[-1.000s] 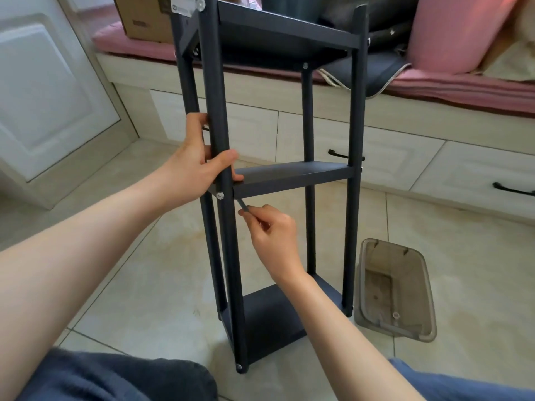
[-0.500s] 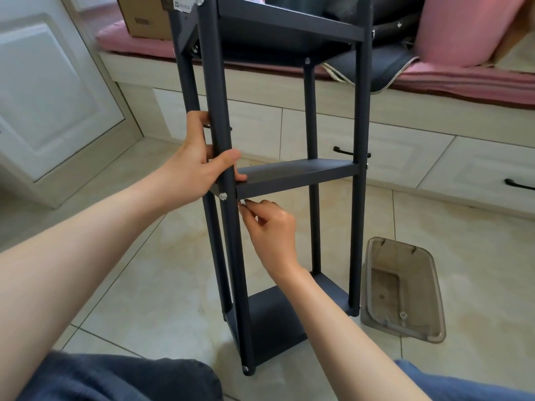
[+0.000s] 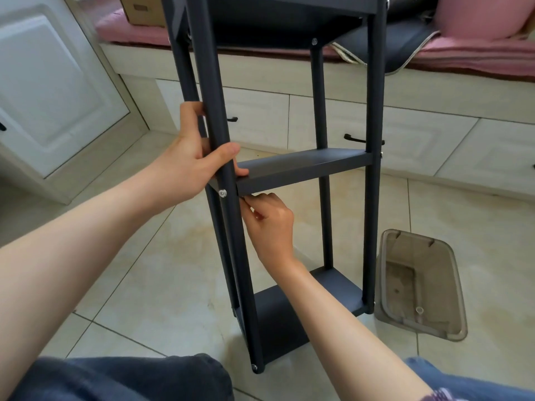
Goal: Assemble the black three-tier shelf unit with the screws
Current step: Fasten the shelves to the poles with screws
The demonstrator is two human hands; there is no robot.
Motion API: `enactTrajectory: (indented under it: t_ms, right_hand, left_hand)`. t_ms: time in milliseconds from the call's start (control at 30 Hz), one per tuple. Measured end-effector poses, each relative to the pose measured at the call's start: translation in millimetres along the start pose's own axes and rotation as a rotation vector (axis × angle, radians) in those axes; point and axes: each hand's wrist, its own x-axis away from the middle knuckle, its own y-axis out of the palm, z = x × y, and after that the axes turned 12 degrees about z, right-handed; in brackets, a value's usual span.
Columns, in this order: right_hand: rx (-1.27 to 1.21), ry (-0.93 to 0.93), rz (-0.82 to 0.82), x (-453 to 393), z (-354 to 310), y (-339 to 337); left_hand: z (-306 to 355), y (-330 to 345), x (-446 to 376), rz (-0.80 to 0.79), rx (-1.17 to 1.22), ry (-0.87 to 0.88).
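The shelf unit (image 3: 289, 175) stands upright on the tiled floor (image 3: 150, 285), close in front of the person, with its long axis running top to bottom of the view. All three tiers sit between the four posts; the middle tier (image 3: 304, 166) lies roughly level at mid-height.

The joint in hand is the near-left corner of the middle tier, where a silver screw (image 3: 222, 193) shows in the front post (image 3: 223, 157) just below the tier's edge.

The left hand (image 3: 191, 166) grips the front post from nine o'clock. Its thumb wraps across the post face and its fingers curl behind, immediately above the screw.

The right hand (image 3: 269, 221) comes up from five o'clock. Its curled fingers are pinched together under the tier's near edge, just to the three o'clock side of the post. Whether they hold a small tool or fastener cannot be told; nothing shows clearly between the fingertips.

Judgement: the right hand is the nearer to the inner side of this joint. The screw lies at about ten o'clock from its fingertips, close by but on the far side of the post. The fastening work likely turns on reaching behind or beneath that corner.

A clear plastic bin (image 3: 419, 285) lies on the floor at three o'clock of the bottom tier (image 3: 283, 322), just beside the right-hand post. A small pale part lies inside it.
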Motion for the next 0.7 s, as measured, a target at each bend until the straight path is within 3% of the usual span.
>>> enactTrajectory:
  t_ms: [267,700]
  right_hand:
    - [-0.025,0.013,-0.003,-2.9,0.6,7.8]
    - [-0.074,0.033,-0.188,4.3,-7.9,-24.9]
  left_hand:
    - [0.2,0.3,-0.9,0.013,0.025,0.001]
    - [-5.4,-3.9,-2.2,0.010,0.020,-0.033]
